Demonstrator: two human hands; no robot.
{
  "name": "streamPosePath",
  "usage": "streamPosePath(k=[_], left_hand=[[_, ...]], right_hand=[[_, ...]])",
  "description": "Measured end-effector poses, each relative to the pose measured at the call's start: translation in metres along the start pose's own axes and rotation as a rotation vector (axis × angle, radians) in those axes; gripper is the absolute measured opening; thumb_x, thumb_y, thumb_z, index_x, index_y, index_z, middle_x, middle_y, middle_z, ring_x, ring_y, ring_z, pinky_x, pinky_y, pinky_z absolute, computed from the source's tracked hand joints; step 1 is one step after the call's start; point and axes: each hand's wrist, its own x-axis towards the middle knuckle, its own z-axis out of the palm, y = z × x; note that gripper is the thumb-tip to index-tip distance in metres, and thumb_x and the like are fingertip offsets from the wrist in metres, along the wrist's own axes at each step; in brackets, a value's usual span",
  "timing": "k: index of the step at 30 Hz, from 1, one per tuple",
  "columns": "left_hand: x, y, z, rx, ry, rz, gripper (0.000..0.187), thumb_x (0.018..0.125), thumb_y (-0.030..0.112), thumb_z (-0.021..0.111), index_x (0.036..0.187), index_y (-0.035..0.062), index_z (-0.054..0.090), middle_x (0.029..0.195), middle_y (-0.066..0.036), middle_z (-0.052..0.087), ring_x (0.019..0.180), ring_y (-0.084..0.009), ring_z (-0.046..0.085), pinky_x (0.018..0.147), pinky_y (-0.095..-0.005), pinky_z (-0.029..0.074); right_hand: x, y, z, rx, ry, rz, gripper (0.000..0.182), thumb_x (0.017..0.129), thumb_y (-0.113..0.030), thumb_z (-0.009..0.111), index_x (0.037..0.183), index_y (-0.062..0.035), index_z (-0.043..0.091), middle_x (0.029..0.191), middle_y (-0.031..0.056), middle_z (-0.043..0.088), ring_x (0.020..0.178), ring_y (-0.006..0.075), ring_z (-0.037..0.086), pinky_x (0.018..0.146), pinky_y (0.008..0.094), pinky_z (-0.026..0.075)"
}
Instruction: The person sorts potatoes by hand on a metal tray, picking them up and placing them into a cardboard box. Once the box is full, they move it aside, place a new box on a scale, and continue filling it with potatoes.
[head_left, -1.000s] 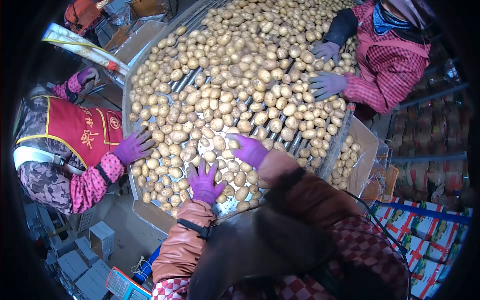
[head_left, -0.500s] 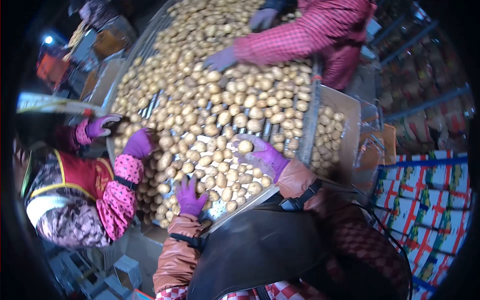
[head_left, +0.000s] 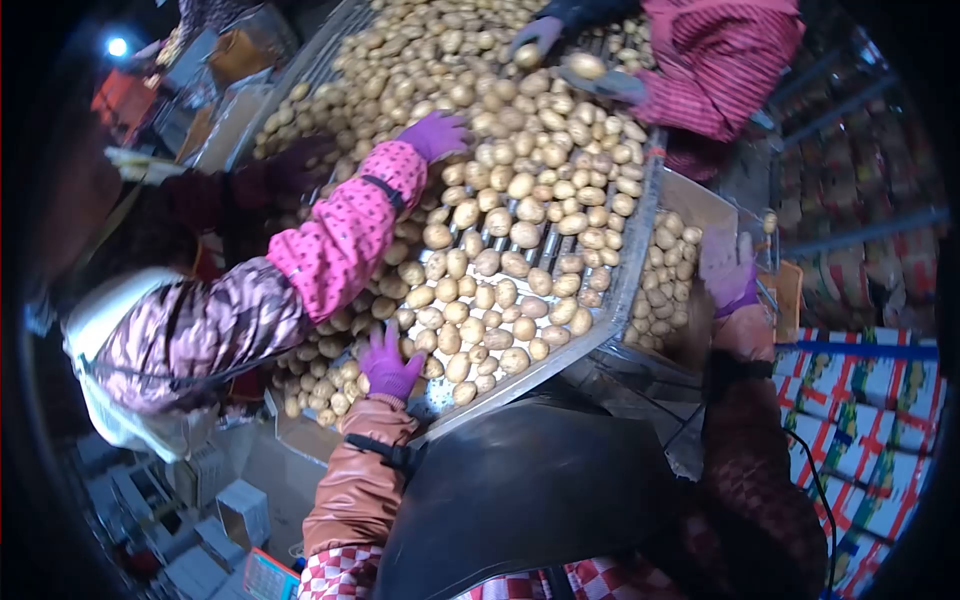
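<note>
My left hand [head_left: 388, 368], in a purple glove, rests with spread fingers on potatoes at the near left of the sorting table [head_left: 560, 358]. Many loose potatoes [head_left: 497, 339] lie over its metal rollers and the pale plate close to me. Over the right side of a carton [head_left: 700, 200] beyond the table's edge is my right hand [head_left: 730, 270], purple-gloved and smeared by motion. Its fingers look extended, with no potato visible in them. A single potato [head_left: 769, 221] appears just past the fingertips, apart from the hand. More potatoes [head_left: 662, 285] fill the carton.
At left, a co-worker's pink dotted sleeve [head_left: 345, 235] reaches across the table, its purple glove [head_left: 435, 136] over the potatoes. Across from me, another person's gloved hand [head_left: 605, 82] holds a potato. Stacked printed cartons [head_left: 860, 400] stand at right; an orange crate [head_left: 788, 300] sits behind the carton.
My right hand has left the table, where it held a potato, and moved right to the carton. My left hand stays on the potatoes. The left co-worker's arm has reached farther across.
</note>
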Motion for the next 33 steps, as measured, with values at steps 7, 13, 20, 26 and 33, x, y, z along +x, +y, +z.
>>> streamPosePath(k=[7,13,20,26,33], left_hand=[[-0.028,0.013,-0.019,0.139,-0.240,0.268,0.090,0.070,0.051,0.074,0.147,0.0217,0.037,0.154,-0.011,0.032,0.138,-0.0406,0.031,0.104,-0.0680,0.026],[-0.067,-0.026,-0.028,0.016,-0.125,-0.012,0.072,0.071,0.045,0.076,0.133,0.0151,0.056,0.148,-0.016,0.040,0.136,-0.0440,0.033,0.108,-0.0586,0.028],[-0.112,-0.051,-0.027,-0.099,0.030,-0.229,0.070,0.070,0.040,0.075,0.132,0.0120,0.056,0.145,-0.019,0.041,0.133,-0.0468,0.032,0.110,-0.0574,0.027],[-0.110,-0.038,-0.023,-0.122,0.142,-0.213,0.058,0.071,0.024,0.072,0.126,0.0109,0.059,0.139,-0.017,0.047,0.129,-0.0461,0.037,0.109,-0.0562,0.028],[-0.073,-0.044,-0.027,0.015,0.019,0.068,0.054,0.078,0.041,0.069,0.126,0.0180,0.060,0.138,-0.014,0.049,0.128,-0.0413,0.041,0.108,-0.0577,0.028]], right_hand=[[-0.034,0.223,0.049,-1.320,-0.335,-0.040,0.038,0.082,-0.023,0.070,0.116,-0.0091,0.065,0.117,0.0131,0.065,0.102,0.0303,0.064,0.089,0.0414,0.051],[-0.052,0.288,0.068,-1.993,-0.794,-0.334,0.059,0.078,-0.046,0.070,0.129,-0.0151,0.062,0.133,0.0141,0.058,0.126,0.0347,0.050,0.110,0.0474,0.035],[-0.047,0.276,0.100,-1.851,-0.861,-0.272,0.049,0.075,-0.028,0.074,0.120,-0.0093,0.066,0.116,0.0180,0.065,0.110,0.0341,0.061,0.098,0.0432,0.048],[-0.049,0.293,0.103,-1.967,-0.860,-0.436,0.048,0.074,-0.033,0.076,0.115,-0.0107,0.067,0.103,0.0157,0.065,0.097,0.0351,0.061,0.086,0.0459,0.049],[-0.036,0.291,0.132,-2.012,-0.809,-0.145,0.043,0.081,-0.028,0.072,0.119,-0.0085,0.066,0.103,0.0170,0.066,0.092,0.0316,0.066,0.082,0.0396,0.054]])
